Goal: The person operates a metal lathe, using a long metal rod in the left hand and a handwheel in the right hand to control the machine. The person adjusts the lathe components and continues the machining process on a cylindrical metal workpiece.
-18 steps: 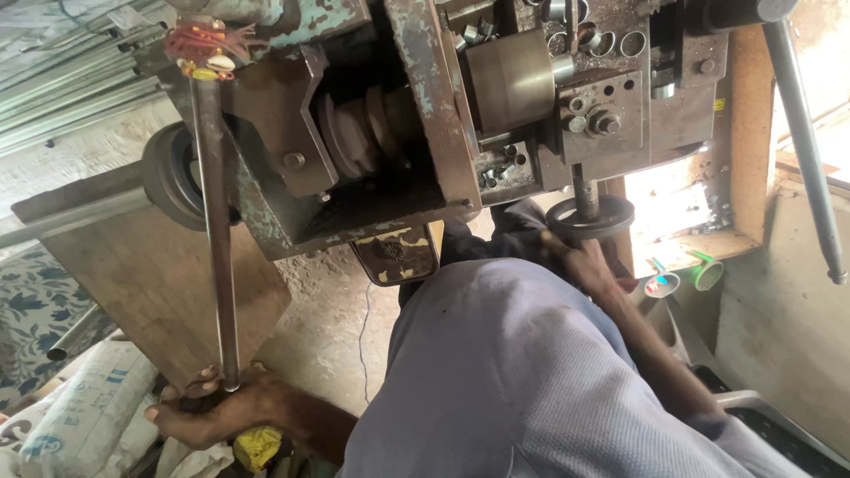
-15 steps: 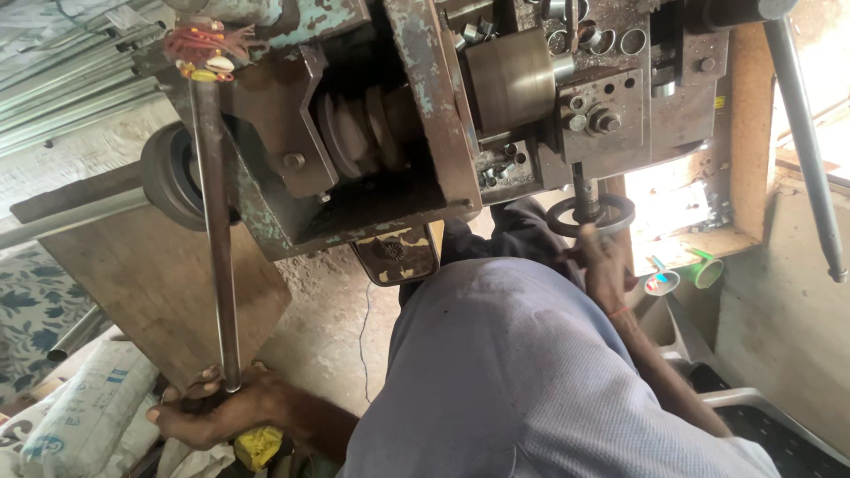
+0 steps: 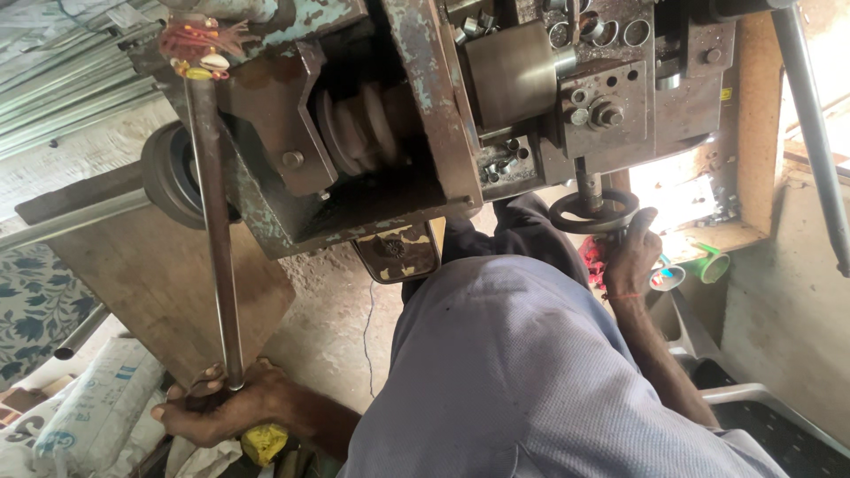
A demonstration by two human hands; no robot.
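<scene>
Steel rod [image 3: 215, 239] runs from the machine [image 3: 416, 115] down into the left hand [image 3: 221, 409], fingers wrapped round its lower end. Right hand [image 3: 630, 257] is curled on the one small handwheel [image 3: 593, 211] (grip looks partial). I'd worry the rod slips if that fist loosens. One rod held, one handwheel, two cups [image 3: 691, 270].

Lighting, as you see it: dim workshop shade over the machine [image 3: 372, 133], blown-out daylight glare at the right-hand opening [image 3: 677, 190], soft shadows below, slight blur at your frame's edges.
</scene>
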